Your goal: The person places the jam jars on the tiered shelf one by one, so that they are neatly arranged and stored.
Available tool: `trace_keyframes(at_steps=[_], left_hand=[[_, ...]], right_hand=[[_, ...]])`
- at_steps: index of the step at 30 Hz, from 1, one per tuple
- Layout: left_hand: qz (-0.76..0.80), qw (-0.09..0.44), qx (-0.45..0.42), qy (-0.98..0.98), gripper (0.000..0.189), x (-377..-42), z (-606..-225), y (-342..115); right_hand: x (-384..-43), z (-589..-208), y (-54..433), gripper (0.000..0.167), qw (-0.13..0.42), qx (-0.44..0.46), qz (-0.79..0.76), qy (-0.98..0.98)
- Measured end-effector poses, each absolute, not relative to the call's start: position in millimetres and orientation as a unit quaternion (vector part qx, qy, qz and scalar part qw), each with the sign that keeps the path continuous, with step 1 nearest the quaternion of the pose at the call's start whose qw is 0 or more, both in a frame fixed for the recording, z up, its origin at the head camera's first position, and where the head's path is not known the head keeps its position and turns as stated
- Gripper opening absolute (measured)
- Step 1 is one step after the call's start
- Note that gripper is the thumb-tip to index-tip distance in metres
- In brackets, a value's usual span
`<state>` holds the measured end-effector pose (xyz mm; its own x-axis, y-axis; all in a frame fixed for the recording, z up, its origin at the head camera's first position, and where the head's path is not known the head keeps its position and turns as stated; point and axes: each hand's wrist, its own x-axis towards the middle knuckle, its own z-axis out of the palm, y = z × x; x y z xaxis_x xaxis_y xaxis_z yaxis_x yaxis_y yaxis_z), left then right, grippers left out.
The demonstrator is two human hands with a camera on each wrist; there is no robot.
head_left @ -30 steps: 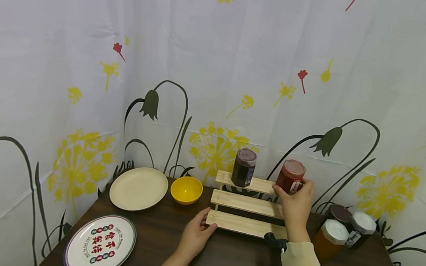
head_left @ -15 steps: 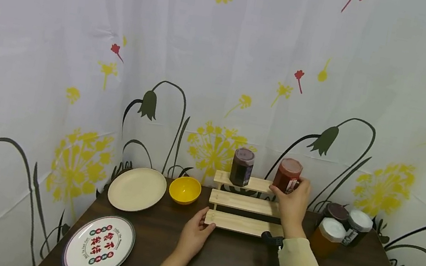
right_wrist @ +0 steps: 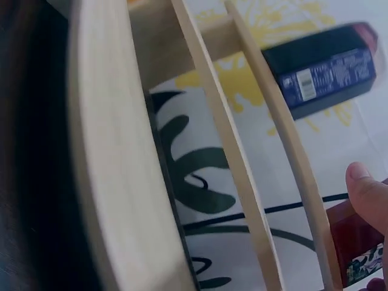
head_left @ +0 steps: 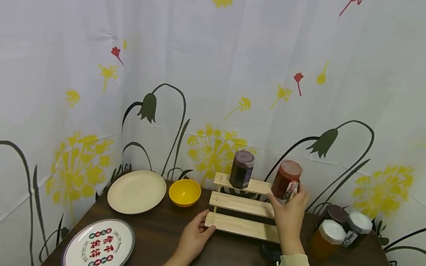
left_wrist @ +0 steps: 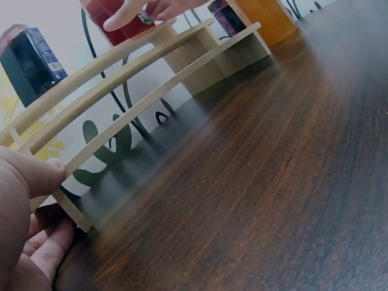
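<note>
A three-tier wooden display rack [head_left: 243, 227] stands on the table. My left hand [head_left: 194, 237] grips the left end of its lowest shelf; in the left wrist view the thumb [left_wrist: 45, 173] lies on the board and the fingers curl round the end. On the top shelf's right part sits an upright jar of red contents [head_left: 286, 180]. My right hand [head_left: 288, 213] holds this jar low down, thumb on its left and fingers on its right, partly hidden. A dark purple jar [head_left: 241, 170] stands at the top shelf's left.
Right of the rack stand an amber jar with a white lid [head_left: 323, 245], a dark jar [head_left: 335, 214] and a white-lidded dark jar [head_left: 357, 230]. To the left are a yellow bowl [head_left: 184, 193], a cream plate [head_left: 137, 192] and a printed white plate [head_left: 76, 254]. A patterned curtain [head_left: 226, 59] hangs behind.
My right hand has shifted slightly down on the red jar, so more of the jar shows. The left hand keeps its hold on the rack's end.
</note>
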<state>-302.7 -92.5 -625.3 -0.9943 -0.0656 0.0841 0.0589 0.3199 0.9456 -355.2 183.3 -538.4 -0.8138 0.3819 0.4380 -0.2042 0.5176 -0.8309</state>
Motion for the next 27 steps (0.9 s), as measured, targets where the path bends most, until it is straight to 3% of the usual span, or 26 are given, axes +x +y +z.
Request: trace_keyframes(at_steps=[10, 17, 27], left_hand=[[-0.585, 0.053, 0.0, -0.809, 0.061, -302.3, -623.8, -92.0], [-0.586, 0.047, 0.002, -0.809, 0.061, -297.6, -628.6, -92.2], [-0.586, 0.056, -0.003, -0.809, 0.061, -301.6, -626.0, -92.8]], right_hand=[[-325.4, -527.5, 181.9, 0.096, 0.374, -0.012, 0.434, -0.819], [-297.4, -531.1, 206.5, 0.093, 0.375, 0.003, 0.401, -0.836], [-264.8, -521.8, 240.6, 0.089, 0.457, 0.026, 0.351, -0.817]])
